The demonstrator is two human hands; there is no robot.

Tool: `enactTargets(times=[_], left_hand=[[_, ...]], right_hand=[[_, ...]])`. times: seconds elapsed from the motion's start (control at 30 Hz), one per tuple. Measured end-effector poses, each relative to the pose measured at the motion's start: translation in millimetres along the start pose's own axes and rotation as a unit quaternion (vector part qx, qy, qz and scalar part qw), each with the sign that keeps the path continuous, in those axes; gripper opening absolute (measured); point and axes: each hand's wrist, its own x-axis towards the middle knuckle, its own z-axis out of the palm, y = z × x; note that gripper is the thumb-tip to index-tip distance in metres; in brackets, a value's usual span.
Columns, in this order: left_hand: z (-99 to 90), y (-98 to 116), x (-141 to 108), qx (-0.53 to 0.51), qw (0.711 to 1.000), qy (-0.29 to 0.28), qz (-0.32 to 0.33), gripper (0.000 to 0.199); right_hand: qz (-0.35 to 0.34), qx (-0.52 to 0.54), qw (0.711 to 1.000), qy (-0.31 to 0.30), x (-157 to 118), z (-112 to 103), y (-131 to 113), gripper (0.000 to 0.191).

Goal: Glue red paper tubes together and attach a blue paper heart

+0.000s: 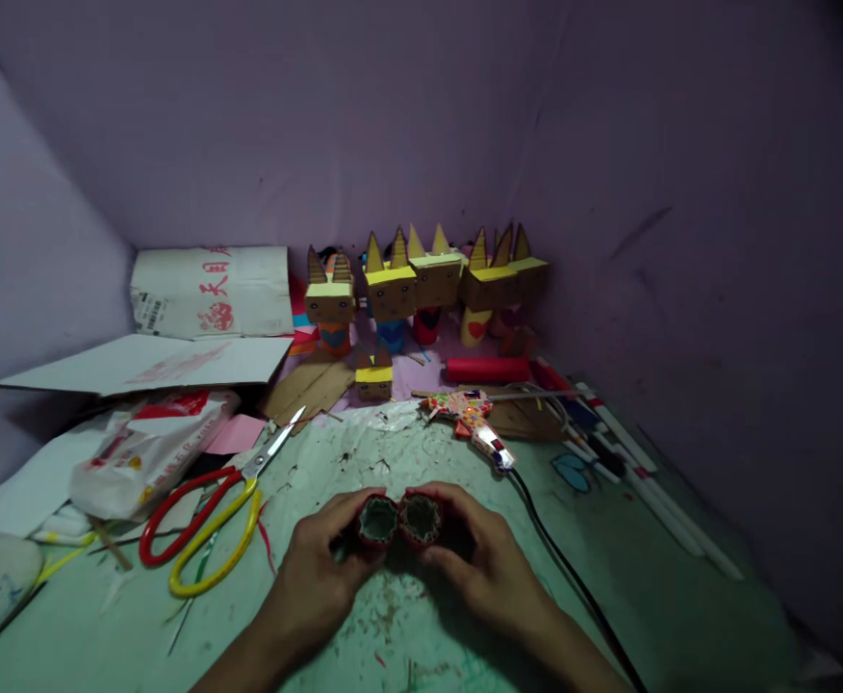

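Two short red tubes stand side by side on the green tabletop, touching each other, their hollow ends facing up at me. My left hand is closed round the left tube, thumb and fingers on its sides. Round the right tube my right hand is closed the same way. Both rims look ragged and crinkled inside. Just beyond my hands lies a glue gun wrapped in patterned colour, its black cord running to the lower right. Scissors with one red and one yellow handle lie open left of my left hand.
Several cardboard animal-head figures on coloured tubes stand along the back wall. A small cardboard head and a red roll lie before them. White cardboard and a plastic packet fill the left; white sticks lie right.
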Motion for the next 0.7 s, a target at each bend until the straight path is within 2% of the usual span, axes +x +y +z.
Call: enactTargets(times=[0.17, 0.5, 0.6, 0.7], left_hand=[[-1.3, -2.8, 1.9, 0.002, 1.000, 0.007, 0.003, 0.033], [2.2, -5.9, 4.1, 0.023, 1.000, 0.015, 0.006, 0.027], [2.8, -0.8, 7.1, 0.008, 1.000, 0.017, -0.009, 0.029], [1.7, 12.1, 12.9, -0.048, 0.997, 0.051, -0.014, 0.039]], right_hand=[[-0.012, 0.006, 1.000, 0.000, -2.5, 0.6, 3.7, 0.038], [0.009, 0.023, 1.000, 0.010, -1.8, 2.4, 3.2, 0.039], [0.007, 0.040, 0.999, 0.022, 2.9, -1.6, -0.7, 0.041], [0.010, 0.048, 0.998, 0.033, 12.3, -12.6, -10.8, 0.042]])
